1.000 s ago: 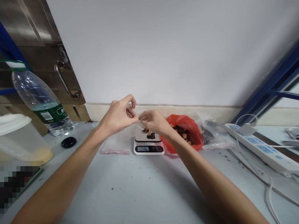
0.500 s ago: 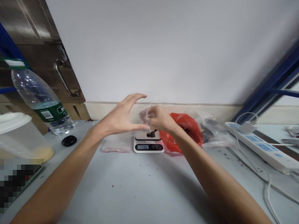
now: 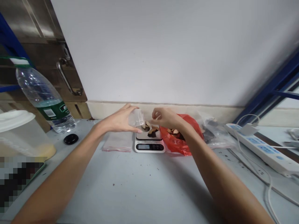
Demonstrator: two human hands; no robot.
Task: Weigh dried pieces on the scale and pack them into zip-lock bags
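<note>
Nearest me, dark crumbs (image 3: 113,184) dot the table (image 3: 112,202). Beyond sits the scale (image 3: 149,147), its reading too blurred for me to trust. Flat bags (image 3: 118,143) lie just left of it; the red bag (image 3: 194,125), with more pieces inside, stands just right. Slices (image 3: 152,134) rest on the scale's top. Over its left side, my left hand (image 3: 119,119) holds a clear bag (image 3: 135,118), thumb and fingers wide apart with it between. My right hand (image 3: 167,117) hangs over the right side, fingers curled; whether they pinch anything, I can't tell. The wall (image 3: 163,56) closes the back. I judge the step as readying the clear bag beside the slices; next calls for keeping its mouth wide and a light pinch, without knocking the scale.
</note>
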